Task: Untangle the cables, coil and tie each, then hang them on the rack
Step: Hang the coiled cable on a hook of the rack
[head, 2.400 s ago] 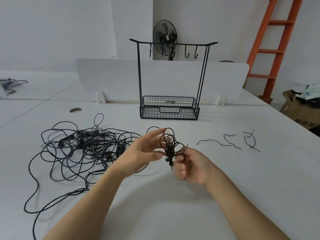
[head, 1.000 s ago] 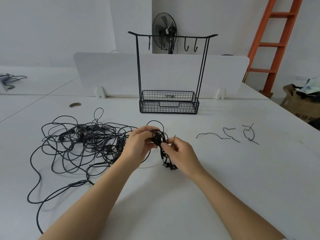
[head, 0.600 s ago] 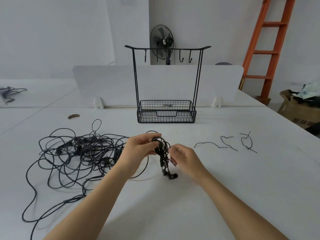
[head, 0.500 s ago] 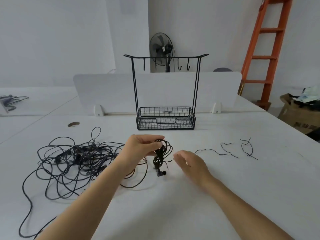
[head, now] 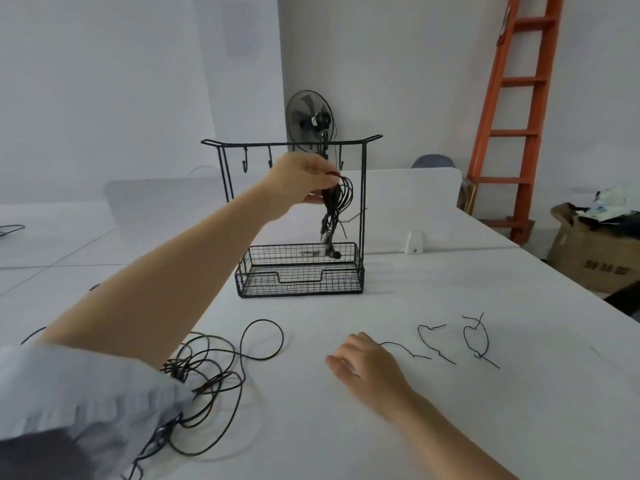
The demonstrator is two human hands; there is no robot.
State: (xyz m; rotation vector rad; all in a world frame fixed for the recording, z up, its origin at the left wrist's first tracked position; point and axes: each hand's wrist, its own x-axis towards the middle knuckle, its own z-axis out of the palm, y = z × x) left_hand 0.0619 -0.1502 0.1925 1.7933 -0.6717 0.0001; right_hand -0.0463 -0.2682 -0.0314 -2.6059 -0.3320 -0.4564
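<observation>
The coiled cable (head: 335,206) hangs in the air in front of the rack (head: 363,202), its loops up just below the top bar and the hooks (head: 245,161), its plug ends dangling down to about the back rim of the wire basket (head: 299,284). The left hand (head: 300,183) grips the top of the coil, fingers and thumb pinched round the loops. Whether a loop is over a hook cannot be told. The right hand (head: 367,366) lies on the white surface (head: 450,410), fingers loose and holding nothing, one end of a wire tie (head: 405,349) right at its edge. Two more wire ties (head: 433,341) lie just beyond. The tangled cables (head: 211,368) sprawl on the surface under the left forearm and its pale sleeve (head: 69,393). Behind the rack stand a white divider (head: 415,188), a fan (head: 309,116) and an orange ladder (head: 512,116), with a cardboard box (head: 588,254) at the far right
</observation>
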